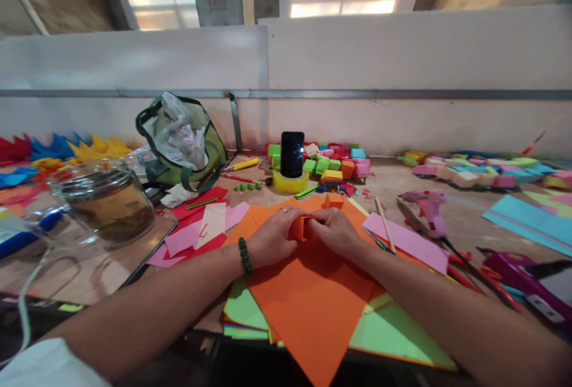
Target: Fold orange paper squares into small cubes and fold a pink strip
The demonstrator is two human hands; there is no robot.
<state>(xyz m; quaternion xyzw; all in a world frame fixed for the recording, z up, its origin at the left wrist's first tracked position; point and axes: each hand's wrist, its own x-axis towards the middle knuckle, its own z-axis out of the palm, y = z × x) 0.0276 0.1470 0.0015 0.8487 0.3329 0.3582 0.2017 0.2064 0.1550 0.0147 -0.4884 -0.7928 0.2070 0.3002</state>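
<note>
Both hands meet over a large orange paper sheet [315, 303]. My left hand [277, 238], with a green bead bracelet [244, 256] at its wrist, is closed on a small folded orange paper piece [302, 227]. From the other side my right hand [334, 231] pinches the same piece. Its far side is hidden by the fingers. A small orange paper box [333, 200] sits just beyond my right hand. Green paper sheets [397, 333] lie stacked under the orange one.
A pink hot glue gun [426, 209] stands at right, near a purple tool [527, 279]. A phone [292, 154] leans upright by a yellow tape roll [290, 182]. Several colored paper boxes [322, 165] line the back. At left are a glass jar [109, 205] and a green bag [214, 145].
</note>
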